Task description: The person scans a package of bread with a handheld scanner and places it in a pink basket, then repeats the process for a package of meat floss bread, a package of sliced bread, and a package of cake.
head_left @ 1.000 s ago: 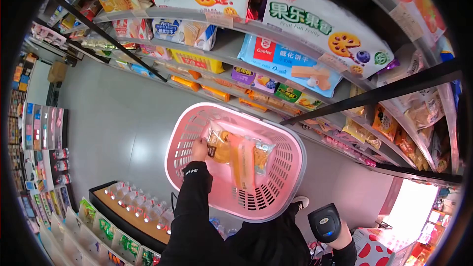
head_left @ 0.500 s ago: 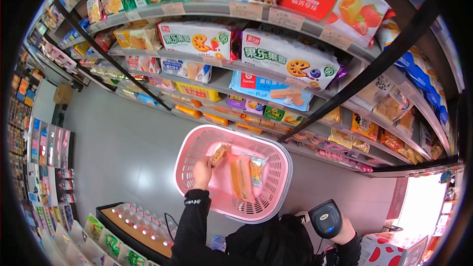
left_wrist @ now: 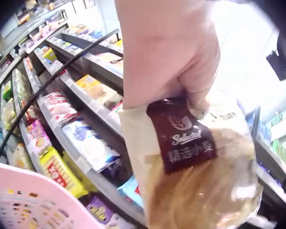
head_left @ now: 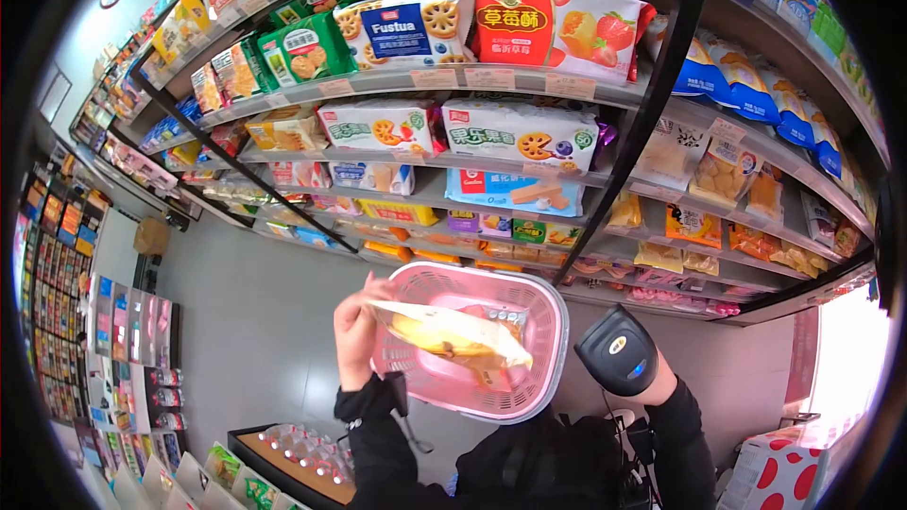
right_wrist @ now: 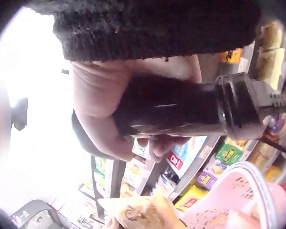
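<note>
My left hand (head_left: 355, 332) pinches a clear-and-cream bag of bread (head_left: 449, 338) by its top edge, holding it over the pink basket (head_left: 553, 359). In the left wrist view the bread bag (left_wrist: 195, 186) hangs from the thumb and fingers, its dark brown label facing the camera. My right hand (head_left: 661, 385) grips a black barcode scanner (head_left: 616, 349) to the right of the basket. The right wrist view shows the fingers curled round the scanner's handle (right_wrist: 181, 107), with a cord at its end. Inside the basket, partly hidden by the bread, lie other packaged snacks (head_left: 510, 321).
Shelves of packaged biscuits run across the front, including a red strawberry pack (head_left: 557, 28) and a light blue wafer pack (head_left: 515, 191). Bottles (head_left: 307, 449) stand on a low wooden-topped stand at lower left. A white box with red spots (head_left: 779, 472) is at lower right.
My left hand has lifted the bread bag up out of the basket and turned it flatter. The right hand still holds the scanner, now raised and closer to the basket. The head view has tilted upward.
</note>
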